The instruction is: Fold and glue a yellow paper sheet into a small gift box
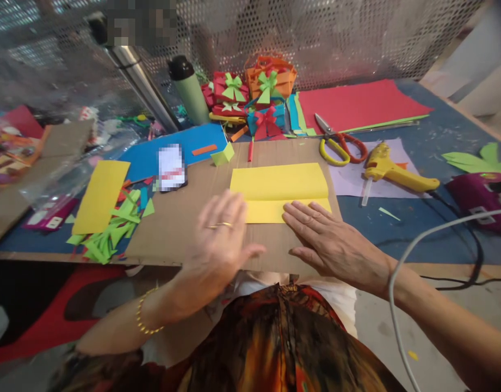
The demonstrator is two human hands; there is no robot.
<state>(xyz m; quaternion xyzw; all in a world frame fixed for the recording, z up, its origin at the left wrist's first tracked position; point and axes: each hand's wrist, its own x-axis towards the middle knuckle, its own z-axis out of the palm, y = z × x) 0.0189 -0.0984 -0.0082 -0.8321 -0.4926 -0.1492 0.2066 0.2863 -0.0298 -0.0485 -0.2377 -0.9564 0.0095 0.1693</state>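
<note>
A yellow sheet of paper [280, 182] with a crease running across it lies on the brown cardboard [185, 218] in front of me. My right hand [321, 231] rests flat, its fingertips on the sheet's lower right part. Over the lower left corner of the sheet is my left hand [221, 231], fingers stretched out and slightly blurred. Whether its fingers press on the paper I cannot tell. Neither hand grips anything.
Scissors [335, 144] and a yellow glue gun [397, 169] lie to the right, by stacked red paper [360, 103]. Small paper gift boxes [250, 92] stand at the back. Green scraps [111, 223], another yellow sheet [101, 196] and a phone [172, 166] are left. A grey cable [401, 272] crosses my right forearm.
</note>
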